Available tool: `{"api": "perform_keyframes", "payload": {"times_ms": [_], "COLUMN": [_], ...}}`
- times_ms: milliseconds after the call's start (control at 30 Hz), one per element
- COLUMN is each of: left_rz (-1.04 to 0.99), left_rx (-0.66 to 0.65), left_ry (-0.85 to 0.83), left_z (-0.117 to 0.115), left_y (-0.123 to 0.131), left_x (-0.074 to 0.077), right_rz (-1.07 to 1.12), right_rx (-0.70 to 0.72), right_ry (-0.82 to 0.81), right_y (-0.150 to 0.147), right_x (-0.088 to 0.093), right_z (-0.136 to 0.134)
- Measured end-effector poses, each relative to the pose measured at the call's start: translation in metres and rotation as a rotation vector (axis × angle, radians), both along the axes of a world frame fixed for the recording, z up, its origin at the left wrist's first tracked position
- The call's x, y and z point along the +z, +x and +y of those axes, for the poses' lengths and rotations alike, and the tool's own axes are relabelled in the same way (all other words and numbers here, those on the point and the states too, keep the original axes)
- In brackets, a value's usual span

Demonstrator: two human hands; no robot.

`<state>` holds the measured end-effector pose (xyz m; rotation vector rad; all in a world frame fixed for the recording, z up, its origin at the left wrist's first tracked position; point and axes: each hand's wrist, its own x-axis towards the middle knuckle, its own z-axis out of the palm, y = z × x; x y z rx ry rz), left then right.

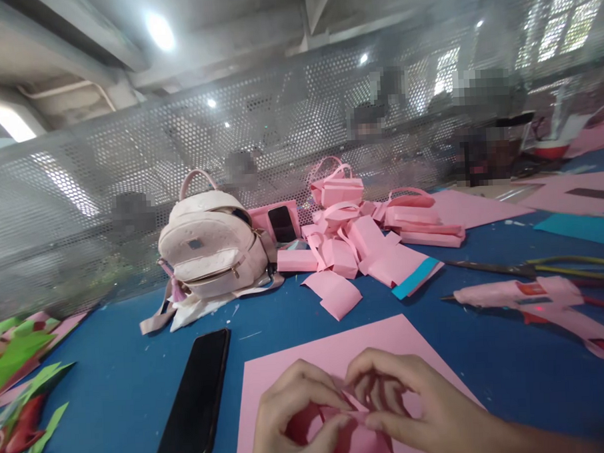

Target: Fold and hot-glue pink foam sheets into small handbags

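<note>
Both hands work on a small folded piece of pink paper at the bottom of the head view. My left hand pinches its edge between thumb and fingers. From the other side my right hand grips the same piece, thumb and fingertips close to the left ones. Under them lies a flat sheet of pink paper. Part of the folded piece is hidden by the fingers and cut off by the lower frame edge.
A black phone lies left of the sheet. Right are a pink glue gun and scissors. Folded pink paper bags pile up behind, beside a cream backpack. Green paper scraps and red-handled scissors lie far left.
</note>
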<state>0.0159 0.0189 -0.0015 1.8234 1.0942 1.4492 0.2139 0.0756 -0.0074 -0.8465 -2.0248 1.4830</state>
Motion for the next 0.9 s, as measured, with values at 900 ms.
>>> {"api": "perform_keyframes", "payload": {"times_ms": [900], "left_rz": [-0.081], "left_rx": [0.061], "left_ry": [-0.351], "left_z": [0.002], "left_y": [0.004], "left_x": [0.009], "right_rz": [-0.137], "right_rx": [0.027], "right_ry": [0.142], "right_y": [-0.005], "right_x": [-0.006], "right_z": [0.002]}}
